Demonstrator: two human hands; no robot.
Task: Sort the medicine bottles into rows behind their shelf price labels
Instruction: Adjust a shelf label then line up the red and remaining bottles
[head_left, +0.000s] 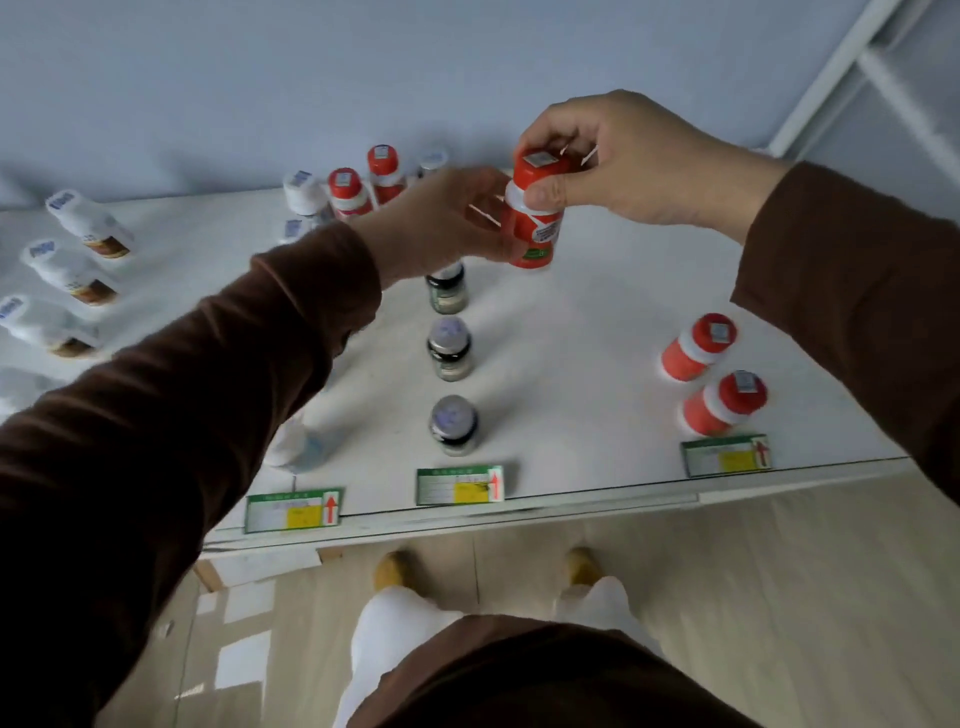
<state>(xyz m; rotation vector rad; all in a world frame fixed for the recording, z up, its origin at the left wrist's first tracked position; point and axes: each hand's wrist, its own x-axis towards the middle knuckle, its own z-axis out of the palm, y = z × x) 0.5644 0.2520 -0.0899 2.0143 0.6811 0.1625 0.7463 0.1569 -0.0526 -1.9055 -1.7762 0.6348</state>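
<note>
- Step in hand: a red bottle is held in the air over the middle of the shelf, toward its back edge, gripped from both sides.
- The right hand pinches its red cap, thumb in front and fingers curled over the top; the left hand wraps round its body from the left.
- Judging by the colours, this bottle belongs in the red row near the shelf's right edge, where two red bottles stand behind the right price label.
- The next move calls for carrying it right and setting it upright just behind the rearmost of those two, in line with the label.
- Three dark bottles stand in a row behind the middle label at the front edge.
- A white bottle, blurred and partly hidden by the left sleeve, stands behind the left label.
- Unsorted bottles, red and white, cluster at the back edge.
- More white bottles run along the shelf's left edge.
- All caps are on; contents cannot be seen.
</note>
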